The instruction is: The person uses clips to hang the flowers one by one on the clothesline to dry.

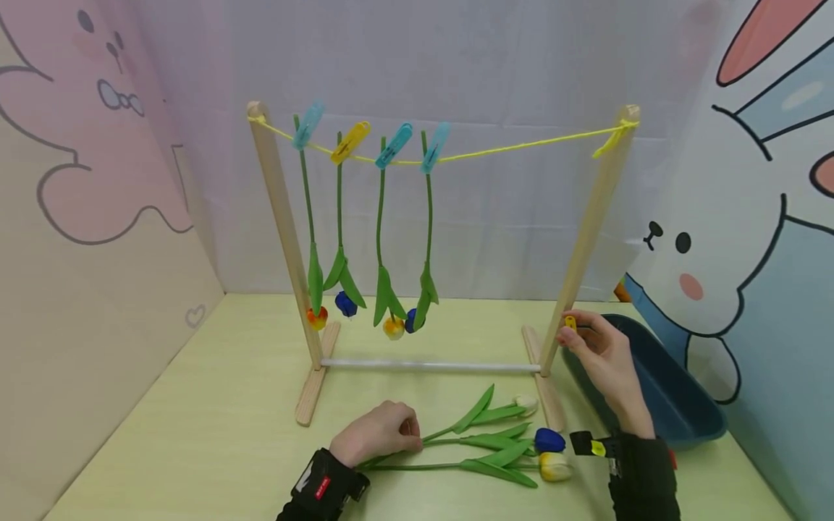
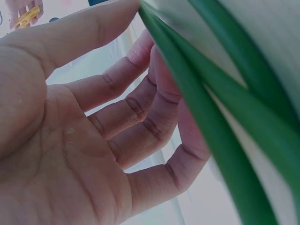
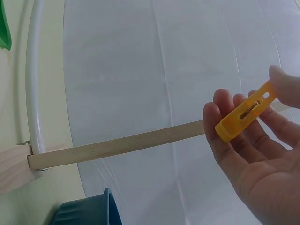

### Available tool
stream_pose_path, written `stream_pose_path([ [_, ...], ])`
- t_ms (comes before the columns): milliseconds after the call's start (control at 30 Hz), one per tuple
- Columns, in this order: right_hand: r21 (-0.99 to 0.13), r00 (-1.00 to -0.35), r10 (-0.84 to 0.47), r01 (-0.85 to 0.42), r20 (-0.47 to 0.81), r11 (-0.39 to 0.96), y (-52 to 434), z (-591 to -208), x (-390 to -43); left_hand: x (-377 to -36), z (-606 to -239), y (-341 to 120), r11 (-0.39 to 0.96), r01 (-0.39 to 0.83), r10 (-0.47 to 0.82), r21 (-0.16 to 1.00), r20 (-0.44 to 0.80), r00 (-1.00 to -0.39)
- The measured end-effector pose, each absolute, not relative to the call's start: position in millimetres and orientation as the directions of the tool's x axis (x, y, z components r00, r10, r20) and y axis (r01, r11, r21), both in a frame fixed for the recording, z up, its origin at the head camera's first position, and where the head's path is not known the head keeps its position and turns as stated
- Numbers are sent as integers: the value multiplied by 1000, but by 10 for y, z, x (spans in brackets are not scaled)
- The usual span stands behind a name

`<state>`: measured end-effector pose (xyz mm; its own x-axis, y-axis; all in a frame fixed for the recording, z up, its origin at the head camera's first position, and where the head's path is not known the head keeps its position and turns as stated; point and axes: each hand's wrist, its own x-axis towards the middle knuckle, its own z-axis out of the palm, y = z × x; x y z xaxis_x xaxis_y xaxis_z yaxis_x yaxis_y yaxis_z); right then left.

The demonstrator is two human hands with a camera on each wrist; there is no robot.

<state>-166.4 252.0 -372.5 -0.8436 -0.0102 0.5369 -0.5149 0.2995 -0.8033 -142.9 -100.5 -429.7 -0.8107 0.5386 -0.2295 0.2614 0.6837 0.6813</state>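
Note:
My right hand holds a yellow clothespin between thumb and fingers, beside the right wooden post. Low over the table, my left hand pinches the stem of an artificial tulip, its thumb tip and curled fingers right at the green stems. Three tulips lie there with their heads to the right: a white one, a blue one and a yellow-white one. Several tulips hang head down from a yellow string, clipped by blue clothespins and a yellow one.
The string runs between two wooden posts, with a white rod joining their feet. A dark blue bin stands at the right, behind my right wrist. A pale curtain closes off the back.

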Motion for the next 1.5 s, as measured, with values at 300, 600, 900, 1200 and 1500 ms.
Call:
stream_pose_path([
  [300, -818, -843, -19, -526, 537, 231, 2524, -3733, -1657, -1430, -4307, -1002, 693, 266, 535, 670, -230, -813],
  [600, -826, -839, -18, -538, 543, 169, 2514, -3730, -1657, -1425, -4313, -1003, 700, 272, 534, 660, -231, -814],
  [900, -824, -845, -26, -527, 534, 208, 2519, -3753, -1665, -1424, -4308, -1003, 698, 286, 543, 657, -224, -809],
  [1200, -822, -845, -23, -527, 535, 215, 2517, -3745, -1659, -1429, -4287, -1023, 688, 289, 554, 666, -224, -802],
  [1500, -821, -844, -29, -529, 536, 216, 2529, -3749, -1662, -1438, -4271, -1054, 669, 347, 582, 657, -172, -795],
])
